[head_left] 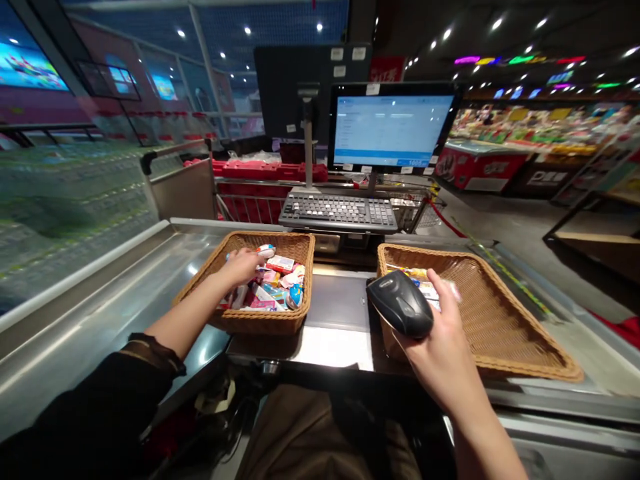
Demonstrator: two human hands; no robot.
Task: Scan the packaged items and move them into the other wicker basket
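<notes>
My left hand (243, 267) reaches into the wicker basket (265, 325) on the left, over a pile of small packaged sweets (273, 293). Its fingers bend down at a small white, red and blue package (267, 251); the fingertips do not show clearly enough to tell a grip. A black handheld barcode scanner (401, 303) is gripped in my right hand (445, 353), its handle hidden by the palm. The scanner is held over the near left rim of a second wicker basket (500, 313), where a few packets (427, 288) lie at the left end.
Between the baskets is a flat grey and white counter panel (333, 303). Behind it stand a keyboard (340, 210) and a lit monitor (393, 130). A metal counter (150, 287) runs along the left, and shopping carts (250, 200) stand behind.
</notes>
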